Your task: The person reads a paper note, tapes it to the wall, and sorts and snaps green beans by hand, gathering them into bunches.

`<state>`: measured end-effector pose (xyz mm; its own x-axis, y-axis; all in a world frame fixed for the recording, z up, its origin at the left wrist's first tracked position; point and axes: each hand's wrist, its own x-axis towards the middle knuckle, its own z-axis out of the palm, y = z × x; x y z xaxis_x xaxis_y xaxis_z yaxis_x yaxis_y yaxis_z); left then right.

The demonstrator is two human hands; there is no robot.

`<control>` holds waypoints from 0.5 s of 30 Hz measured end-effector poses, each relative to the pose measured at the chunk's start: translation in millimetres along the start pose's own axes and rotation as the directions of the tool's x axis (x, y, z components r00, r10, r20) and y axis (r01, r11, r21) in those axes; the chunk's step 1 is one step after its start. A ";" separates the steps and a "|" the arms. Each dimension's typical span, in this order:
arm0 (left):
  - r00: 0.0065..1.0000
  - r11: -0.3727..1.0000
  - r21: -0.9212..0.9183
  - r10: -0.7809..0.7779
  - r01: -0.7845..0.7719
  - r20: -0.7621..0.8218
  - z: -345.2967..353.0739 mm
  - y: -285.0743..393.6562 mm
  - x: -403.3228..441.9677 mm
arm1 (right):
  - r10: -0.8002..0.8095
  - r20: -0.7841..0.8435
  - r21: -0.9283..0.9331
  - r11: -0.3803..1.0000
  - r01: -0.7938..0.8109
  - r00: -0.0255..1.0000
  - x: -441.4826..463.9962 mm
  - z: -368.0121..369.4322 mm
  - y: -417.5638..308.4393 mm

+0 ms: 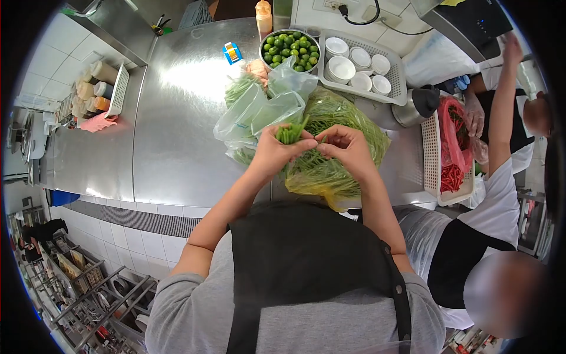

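My left hand (275, 152) is closed round a bunch of thin green stalks (289, 134), which look like green beans. Thumb and fingertips of my right hand (349, 152) pinch the end of a thin green stalk close to the left fingertips. Both hands are above a large yellowish plastic bag (333, 185) filled with more long green stalks. To the left of it, crumpled clear plastic bags (242, 118) lie on the steel counter, with some greens (240, 88) showing beside them.
At the back stand a bowl of limes (290, 50), a squeeze bottle (263, 20) and a basket (396, 93) of white bowls. On the right, a co-worker's gloved hand (473, 115) is at a basket (432, 154) of red chillies. A bottle tray (118, 94) stands left.
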<state>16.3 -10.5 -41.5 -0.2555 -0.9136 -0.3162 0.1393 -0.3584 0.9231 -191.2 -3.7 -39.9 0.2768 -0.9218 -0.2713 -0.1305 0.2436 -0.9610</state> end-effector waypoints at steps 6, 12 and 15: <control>0.984 0.973 0.185 0.116 -0.140 0.136 -0.6 -11.0 0.8 | -0.140 -0.118 0.247 0.955 0.166 0.983 2.0 8.1 -0.3; 0.991 0.977 0.205 0.026 -0.053 0.131 -1.7 -8.6 -0.5 | -0.129 -0.269 0.202 0.961 0.187 0.954 4.5 11.8 3.0; 0.996 0.983 0.185 -0.014 -0.004 0.092 4.1 -8.9 -0.6 | -0.572 -0.246 -0.583 0.732 0.352 0.783 4.5 19.4 0.7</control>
<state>11.3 -6.0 -48.7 -0.3442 -0.8871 -0.3074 -0.0395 -0.3134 0.9488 -171.7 -1.8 -42.8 0.0573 -0.9349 0.3503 -0.5537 -0.3217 -0.7681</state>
